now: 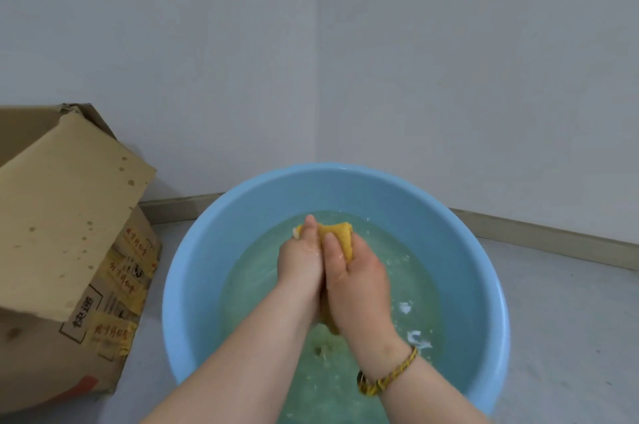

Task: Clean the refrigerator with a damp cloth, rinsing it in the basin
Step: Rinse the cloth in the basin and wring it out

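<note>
Curling fingers [309,228] of left hand [300,262] and right hand [358,276] tightly round yellow cloth [340,235], pressing it between both palms over middle of blue basin [456,237], just above cloudy water [415,271]. Judging step in hand as rinsing, verging on wringing. Requiring next a firm twist, leaving cloth merely damp, then carrying it to refrigerator, not showing in view. Noting spotted cardboard box [69,216] at left.
</note>
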A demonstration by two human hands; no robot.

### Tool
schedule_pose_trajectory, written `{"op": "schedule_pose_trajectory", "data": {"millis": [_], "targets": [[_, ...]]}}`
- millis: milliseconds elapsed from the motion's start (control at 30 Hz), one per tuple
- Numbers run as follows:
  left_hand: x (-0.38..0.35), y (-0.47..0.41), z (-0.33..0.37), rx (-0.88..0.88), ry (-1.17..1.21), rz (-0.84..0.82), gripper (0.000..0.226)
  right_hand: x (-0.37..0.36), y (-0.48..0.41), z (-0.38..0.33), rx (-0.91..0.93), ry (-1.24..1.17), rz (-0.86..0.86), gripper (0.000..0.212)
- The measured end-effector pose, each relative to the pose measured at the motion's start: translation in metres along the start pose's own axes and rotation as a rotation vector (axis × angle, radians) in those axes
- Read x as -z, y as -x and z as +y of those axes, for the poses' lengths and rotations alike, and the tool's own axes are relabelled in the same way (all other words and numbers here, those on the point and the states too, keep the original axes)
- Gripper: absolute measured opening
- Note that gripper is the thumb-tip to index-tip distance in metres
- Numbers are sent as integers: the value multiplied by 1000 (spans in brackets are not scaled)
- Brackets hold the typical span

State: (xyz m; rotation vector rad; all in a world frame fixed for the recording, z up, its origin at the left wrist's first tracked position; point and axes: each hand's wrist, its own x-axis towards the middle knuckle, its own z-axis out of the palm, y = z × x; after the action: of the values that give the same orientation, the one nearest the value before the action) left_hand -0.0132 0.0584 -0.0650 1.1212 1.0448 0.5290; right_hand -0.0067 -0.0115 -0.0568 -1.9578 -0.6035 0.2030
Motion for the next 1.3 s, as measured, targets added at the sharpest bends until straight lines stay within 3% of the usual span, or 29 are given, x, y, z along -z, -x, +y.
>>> {"op": "schedule_pose_trajectory", "data": {"millis": [167, 267, 367, 433, 533, 667, 800, 933, 1033, 1167, 1300], "targets": [[-7, 23, -8, -1, -112, -206, 41, 14, -45, 35, -224, 171, -100, 28], [2, 10, -5, 95, -109, -292, 31, 22, -51, 51, -306, 215, -157, 30], [16, -12, -11, 125, -195, -269, 26, 24, -52, 60, -364, 156, -247, 23], [25, -24, -18, 135, -332, -237, 35, 19, -49, 66, -400, 153, -364, 33], [33, -40, -35, 175, -558, -165, 48, 9, -48, 75, -416, 370, -490, 48], [37, -45, -51, 219, -725, -103, 47, 5, -46, 80, -409, 584, -550, 38], [29, -41, -50, 239, -644, -109, 40, 6, -46, 75, -410, 526, -515, 23], [18, -36, -32, 261, -277, -117, 44, 13, -48, 54, -438, 160, -354, 29], [9, -34, -17, 127, -148, -49, 41, 15, -41, 32, -304, -30, -193, 7], [-1, -18, -10, -20, -84, -7, 28, -3, -25, 12, -131, 15, -140, 27], [-5, 1, -14, -129, -183, 7, 39, -4, -33, 18, -218, 74, -126, 20]]}}
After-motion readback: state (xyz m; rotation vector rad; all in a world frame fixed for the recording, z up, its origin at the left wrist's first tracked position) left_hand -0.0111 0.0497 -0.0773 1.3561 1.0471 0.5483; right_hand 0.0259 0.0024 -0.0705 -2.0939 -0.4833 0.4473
